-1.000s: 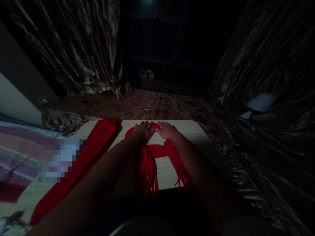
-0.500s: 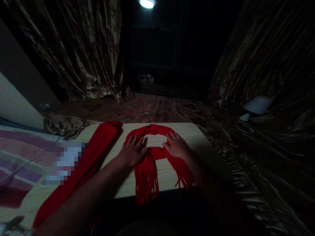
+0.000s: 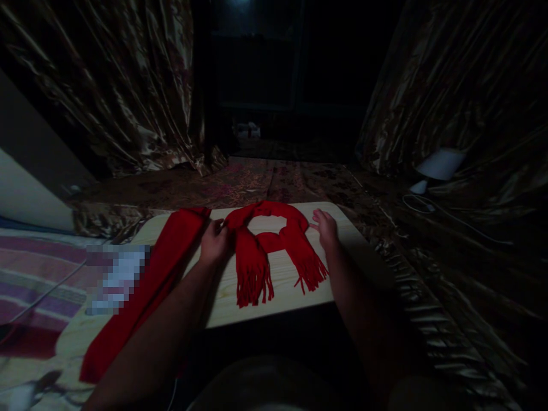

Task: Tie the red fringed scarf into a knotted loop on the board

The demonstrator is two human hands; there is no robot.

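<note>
Our left hand and right hand flank a looped red scarf on a table. We see the right's fingers unclenched; the left's, we cannot tell.

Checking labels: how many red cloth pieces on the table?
2: the fringed, looped scarf between left hand and right hand, and the long strip left of it. The left forearm may hide more.

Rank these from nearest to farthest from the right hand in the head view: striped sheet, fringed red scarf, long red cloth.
1. Fringed red scarf: just left of the right hand.
2. Long red cloth: farther left, along the table's left side.
3. Striped sheet: far left.
</note>
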